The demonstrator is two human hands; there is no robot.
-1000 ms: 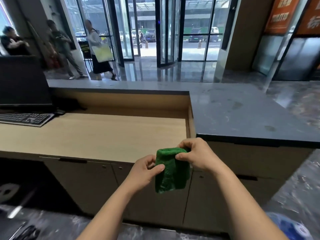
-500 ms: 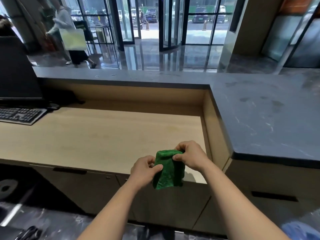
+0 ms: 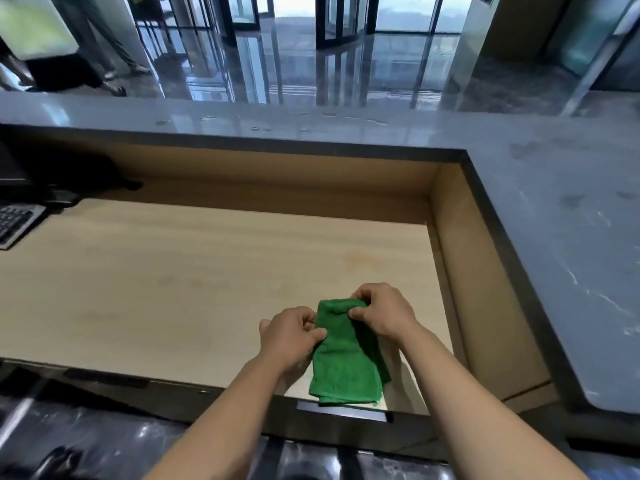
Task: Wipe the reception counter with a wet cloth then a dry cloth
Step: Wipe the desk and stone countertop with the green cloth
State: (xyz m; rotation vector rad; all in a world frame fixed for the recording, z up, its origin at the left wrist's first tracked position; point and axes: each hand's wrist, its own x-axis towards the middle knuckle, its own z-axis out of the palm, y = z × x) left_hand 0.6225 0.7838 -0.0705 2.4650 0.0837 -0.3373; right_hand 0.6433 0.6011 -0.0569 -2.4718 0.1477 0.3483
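Note:
A folded green cloth (image 3: 346,362) hangs between both hands above the near right part of the light wooden desk surface (image 3: 194,278). My left hand (image 3: 291,336) pinches the cloth's left edge near the top. My right hand (image 3: 382,311) grips its top right corner with curled fingers. The cloth's lower end reaches down to the desk's front edge. The raised dark grey stone reception counter (image 3: 561,216) wraps around the back and right side of the desk.
A keyboard (image 3: 15,221) lies at the far left of the desk, below a dark monitor (image 3: 10,168). Beyond the counter lies a glossy lobby floor with glass doors, and a person's legs (image 3: 104,39) show at top left.
The view has closed in on the desk and tilted down. Both hands, still holding the cloth, have moved forward from in front of the cabinet to above the desk surface.

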